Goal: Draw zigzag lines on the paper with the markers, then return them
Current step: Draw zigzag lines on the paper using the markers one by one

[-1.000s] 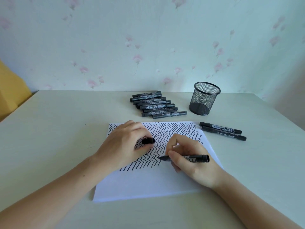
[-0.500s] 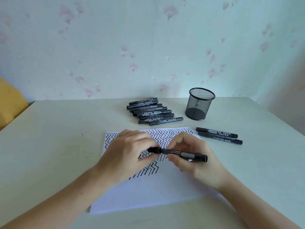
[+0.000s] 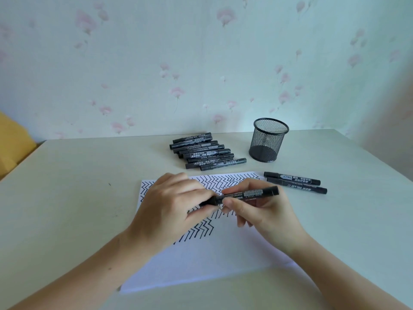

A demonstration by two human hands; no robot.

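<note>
While my left hand (image 3: 176, 211) curls round the cap end of the black felt marker with its printed label (image 3: 245, 194), my right hand (image 3: 261, 211) pinches the barrel between thumb and fingers, so both hands are clamped on the one marker, close together above the white sheet of paper (image 3: 201, 265). I judge this to be the capping step — whether the cap has seated fully I cannot tell, since my left fingers hide the joint. To do it well I should keep cap and barrel in one straight line, push until it seats, and hold the tip clear of the paper so no stray mark lands among the black zigzag lines (image 3: 223, 181). The marker lies nearly level, its tail pointing right and slightly far. My wrists angle inward from the near corners, neither hand resting flat on the sheet.

Beyond the paper, a row of black capped markers (image 3: 205, 153) lies on the pale tabletop (image 3: 78, 198), with the black wire-mesh pen cup (image 3: 269, 139) just to its right. Two more black markers (image 3: 295, 182) lie side by side off the paper's far right corner — likely already used.
</note>
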